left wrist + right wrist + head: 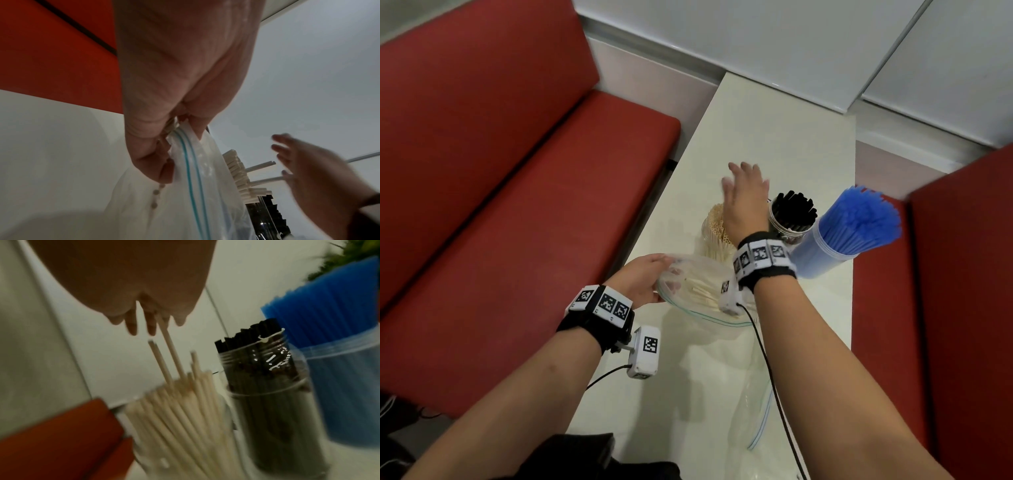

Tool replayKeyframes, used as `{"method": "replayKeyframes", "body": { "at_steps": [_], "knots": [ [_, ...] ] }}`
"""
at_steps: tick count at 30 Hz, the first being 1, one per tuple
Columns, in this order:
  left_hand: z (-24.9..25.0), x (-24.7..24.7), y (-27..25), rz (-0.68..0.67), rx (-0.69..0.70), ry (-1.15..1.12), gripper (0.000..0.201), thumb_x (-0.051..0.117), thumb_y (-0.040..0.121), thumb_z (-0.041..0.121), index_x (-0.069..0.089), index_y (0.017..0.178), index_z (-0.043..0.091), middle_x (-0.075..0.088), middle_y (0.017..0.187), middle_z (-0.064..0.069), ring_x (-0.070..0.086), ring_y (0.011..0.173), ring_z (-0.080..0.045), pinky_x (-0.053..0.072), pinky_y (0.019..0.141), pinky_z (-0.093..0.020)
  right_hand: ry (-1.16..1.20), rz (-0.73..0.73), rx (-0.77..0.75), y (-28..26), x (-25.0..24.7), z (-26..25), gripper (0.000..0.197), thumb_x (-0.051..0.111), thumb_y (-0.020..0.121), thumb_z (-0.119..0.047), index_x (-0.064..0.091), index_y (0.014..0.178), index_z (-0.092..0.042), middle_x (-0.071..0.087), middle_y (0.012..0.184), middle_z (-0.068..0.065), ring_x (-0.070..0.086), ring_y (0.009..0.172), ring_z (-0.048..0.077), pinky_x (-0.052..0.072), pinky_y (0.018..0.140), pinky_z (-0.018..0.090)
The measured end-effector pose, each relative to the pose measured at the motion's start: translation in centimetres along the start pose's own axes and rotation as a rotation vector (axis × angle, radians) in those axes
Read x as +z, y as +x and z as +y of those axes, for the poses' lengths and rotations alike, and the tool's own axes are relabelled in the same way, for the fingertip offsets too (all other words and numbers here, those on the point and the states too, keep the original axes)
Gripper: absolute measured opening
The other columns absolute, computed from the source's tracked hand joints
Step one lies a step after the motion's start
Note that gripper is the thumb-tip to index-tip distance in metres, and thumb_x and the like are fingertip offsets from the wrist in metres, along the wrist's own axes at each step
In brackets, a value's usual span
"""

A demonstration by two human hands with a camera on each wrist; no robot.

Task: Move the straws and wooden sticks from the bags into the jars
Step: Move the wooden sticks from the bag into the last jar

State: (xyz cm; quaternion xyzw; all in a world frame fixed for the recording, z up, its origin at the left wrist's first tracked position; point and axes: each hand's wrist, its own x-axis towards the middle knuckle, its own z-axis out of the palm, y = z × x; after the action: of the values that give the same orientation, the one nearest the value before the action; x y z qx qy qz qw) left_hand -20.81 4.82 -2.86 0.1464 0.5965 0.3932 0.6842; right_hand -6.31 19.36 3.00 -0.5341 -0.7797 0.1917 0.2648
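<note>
Left hand (642, 279) pinches the bag (698, 294) rim; right hand (744, 200) spread over cream straws (717, 226)

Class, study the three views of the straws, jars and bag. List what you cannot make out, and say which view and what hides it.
- Head view: the right hand covers part of the jar of cream straws.
- Head view: how many sticks remain in the zip bag; cloudy plastic and the wrist camera hide them.
- Right wrist view: motion blur smears the fingertips; whether they touch the raised straws is unclear.
- Left wrist view: the left hand hides its own grip on the bag.
</note>
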Motion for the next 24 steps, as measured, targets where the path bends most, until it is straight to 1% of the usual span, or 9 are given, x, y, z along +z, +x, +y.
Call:
{"method": "replayKeyframes", "body": {
  "at_steps": [2,4,7,12,16,18,20,22,24],
  "knots": [
    [0.0,0.0,0.1,-0.001,0.001,0.005,0.023,0.049,0.109,0.027,0.067,0.119,0.017,0.068,0.108,-0.004,0.065,0.083,-0.024,0.056,0.069,-0.034,-0.380,-0.283,0.046,-1.8,2.0,1.2,0.068,0.024,0.108,-0.048,0.013,0.159,-0.006,0.009,0.168,0.012,-0.002,0.156,0.029,-0.004,0.125,0.050],
    [0.0,0.0,0.3,-0.004,0.007,0.013,0.023,0.048,0.109,0.027,0.068,0.116,0.018,0.068,0.108,-0.004,0.066,0.082,-0.024,0.057,0.066,-0.032,-0.587,-0.404,-0.014,-3.0,3.3,2.1,0.078,0.016,0.105,-0.058,0.000,0.160,-0.005,-0.002,0.169,0.010,-0.010,0.155,0.027,-0.007,0.124,0.052],
    [0.2,0.0,0.3,-0.005,0.003,0.007,0.022,0.048,0.109,0.027,0.069,0.111,0.019,0.069,0.106,-0.003,0.066,0.080,-0.023,0.057,0.061,-0.030,-0.453,-0.428,0.022,-1.8,3.0,1.6,0.081,0.018,0.103,-0.060,0.002,0.160,-0.005,0.000,0.169,0.010,-0.011,0.155,0.027,-0.008,0.124,0.051],
    [0.3,0.0,0.6,0.013,-0.003,0.009,0.023,0.047,0.110,0.025,0.068,0.111,0.018,0.067,0.106,-0.004,0.066,0.079,-0.024,0.057,0.062,-0.031,-0.350,-0.094,0.056,-0.5,2.0,0.5,0.075,0.024,0.105,-0.056,0.007,0.160,-0.007,0.005,0.168,0.012,-0.007,0.155,0.030,-0.007,0.125,0.049],
    [0.2,0.0,0.6,0.009,-0.007,0.016,0.025,0.046,0.110,0.027,0.067,0.119,0.016,0.068,0.107,-0.005,0.065,0.080,-0.024,0.056,0.067,-0.034,-0.495,-0.314,0.097,-3.8,3.7,1.6,0.081,0.020,0.103,-0.061,-0.001,0.160,-0.006,-0.001,0.169,0.012,-0.010,0.155,0.029,-0.007,0.124,0.052],
    [0.3,0.0,0.6,0.008,-0.003,0.018,0.026,0.047,0.110,0.028,0.066,0.122,0.015,0.068,0.107,-0.005,0.065,0.080,-0.024,0.056,0.067,-0.034,-0.367,-0.381,0.097,-3.6,3.5,1.8,0.082,0.023,0.103,-0.061,0.000,0.160,-0.008,0.000,0.169,0.010,-0.012,0.155,0.027,-0.008,0.124,0.051],
    [0.2,0.0,0.6,0.015,-0.007,0.012,0.027,0.047,0.110,0.027,0.065,0.125,0.014,0.067,0.108,-0.005,0.064,0.080,-0.024,0.055,0.067,-0.034,-0.095,-0.337,0.106,-2.8,2.2,1.3,0.075,0.032,0.105,-0.055,0.009,0.161,-0.011,0.012,0.168,0.011,-0.005,0.155,0.029,-0.003,0.125,0.047],
    [0.3,0.2,0.5,0.011,-0.011,0.013,0.028,0.048,0.110,0.026,0.065,0.127,0.014,0.066,0.109,-0.006,0.064,0.080,-0.025,0.055,0.066,-0.033,0.193,-0.192,0.076,-2.4,0.2,0.7,0.060,0.040,0.106,-0.044,0.026,0.158,-0.017,0.035,0.160,0.010,0.024,0.151,0.027,0.023,0.121,0.035],
    [0.4,0.3,0.4,-0.002,-0.010,0.009,0.027,0.048,0.110,0.026,0.065,0.126,0.014,0.066,0.109,-0.006,0.064,0.080,-0.025,0.056,0.064,-0.032,0.397,-0.078,0.106,-2.8,-2.3,0.2,0.042,0.047,0.106,-0.032,0.047,0.147,-0.025,0.062,0.132,0.004,0.061,0.118,0.015,0.047,0.094,0.017]
  ]
}}
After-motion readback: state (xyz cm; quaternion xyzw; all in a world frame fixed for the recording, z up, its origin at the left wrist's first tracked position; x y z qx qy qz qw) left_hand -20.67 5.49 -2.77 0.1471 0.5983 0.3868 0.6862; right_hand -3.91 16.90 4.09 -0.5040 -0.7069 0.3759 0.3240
